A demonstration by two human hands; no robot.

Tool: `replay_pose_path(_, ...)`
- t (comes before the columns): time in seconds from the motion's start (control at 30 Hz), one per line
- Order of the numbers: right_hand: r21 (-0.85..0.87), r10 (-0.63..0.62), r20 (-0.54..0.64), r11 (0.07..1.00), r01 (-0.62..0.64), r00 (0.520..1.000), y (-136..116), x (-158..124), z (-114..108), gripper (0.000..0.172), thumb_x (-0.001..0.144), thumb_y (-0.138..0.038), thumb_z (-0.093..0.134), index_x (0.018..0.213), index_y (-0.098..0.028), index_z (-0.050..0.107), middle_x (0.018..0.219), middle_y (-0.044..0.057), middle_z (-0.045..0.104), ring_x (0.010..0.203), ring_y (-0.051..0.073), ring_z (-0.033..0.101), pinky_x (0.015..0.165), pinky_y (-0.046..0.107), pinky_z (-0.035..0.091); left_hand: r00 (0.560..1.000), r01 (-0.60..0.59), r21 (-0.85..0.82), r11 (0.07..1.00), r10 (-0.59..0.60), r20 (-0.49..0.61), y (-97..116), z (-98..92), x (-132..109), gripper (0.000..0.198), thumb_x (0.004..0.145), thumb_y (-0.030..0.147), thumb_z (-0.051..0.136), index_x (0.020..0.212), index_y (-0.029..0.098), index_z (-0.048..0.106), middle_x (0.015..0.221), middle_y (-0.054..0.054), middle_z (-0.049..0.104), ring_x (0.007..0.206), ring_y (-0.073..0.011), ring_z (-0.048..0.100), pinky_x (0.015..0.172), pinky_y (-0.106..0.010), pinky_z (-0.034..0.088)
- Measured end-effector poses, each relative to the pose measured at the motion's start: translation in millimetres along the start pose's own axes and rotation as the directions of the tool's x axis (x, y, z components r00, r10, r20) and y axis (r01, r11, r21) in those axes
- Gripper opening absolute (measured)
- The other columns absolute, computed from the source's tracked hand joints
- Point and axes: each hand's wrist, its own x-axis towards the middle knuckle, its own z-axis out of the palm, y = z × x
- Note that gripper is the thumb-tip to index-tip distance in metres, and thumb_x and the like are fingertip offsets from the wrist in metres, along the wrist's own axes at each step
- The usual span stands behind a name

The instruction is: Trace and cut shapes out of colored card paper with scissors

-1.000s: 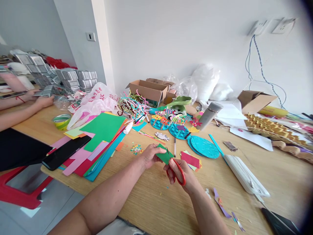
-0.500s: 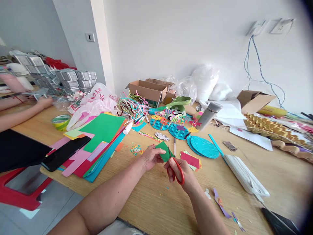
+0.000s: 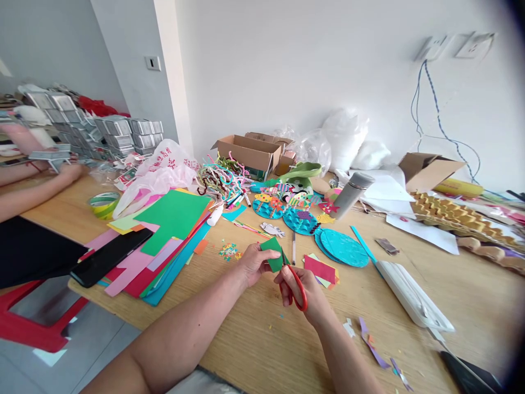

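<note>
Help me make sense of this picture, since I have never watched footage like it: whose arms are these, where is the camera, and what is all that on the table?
There is no machine here. The camera sits on a person's head and looks forward and down, so the two bare arms coming up from the bottom edge are that person's own. The left hand pinches a small piece of green paper. The right hand works red-handled scissors, their blades at the paper's edge. All this happens over a wooden table. On it lie a stack of coloured paper sheets, teal paper discs, some decorated, a grey flask, a tangle of pipe cleaners, open cardboard boxes and paper scraps. The arms at the far left belong to another person.
</note>
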Motion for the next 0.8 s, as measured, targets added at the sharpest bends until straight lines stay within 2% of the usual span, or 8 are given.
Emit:
replay_pose_path(0.4,-0.058,-0.008,0.041,0.998,0.01,0.999,-11,-4,0,0.054,0.079,-0.067,0.047,0.072,-0.015,0.059,0.043,-0.001,0.054,0.038,0.011,0.048,0.04,0.023,0.029,0.999,0.0,0.056,0.998,-0.002,0.034,2,-1.0,-1,0.024,0.052,0.027,0.075,0.06,0.013,0.057,0.055,0.0,0.057,0.051,-0.0102,0.05,0.053,-0.024,0.037)
replay_pose_path(0.8,-0.076,-0.003,0.063,0.997,0.008,0.998,-9,-3,-3,0.052,0.079,-0.066,0.051,0.073,-0.014,0.06,0.045,-0.001,0.055,0.039,0.012,0.051,0.04,0.023,0.031,0.998,0.009,0.108,0.994,-0.015,0.058,7,-1.5,-2,0.027,0.05,0.03,0.077,0.058,0.013,0.057,0.055,0.0,0.057,0.051,-0.0101,0.05,0.054,-0.024,0.037)
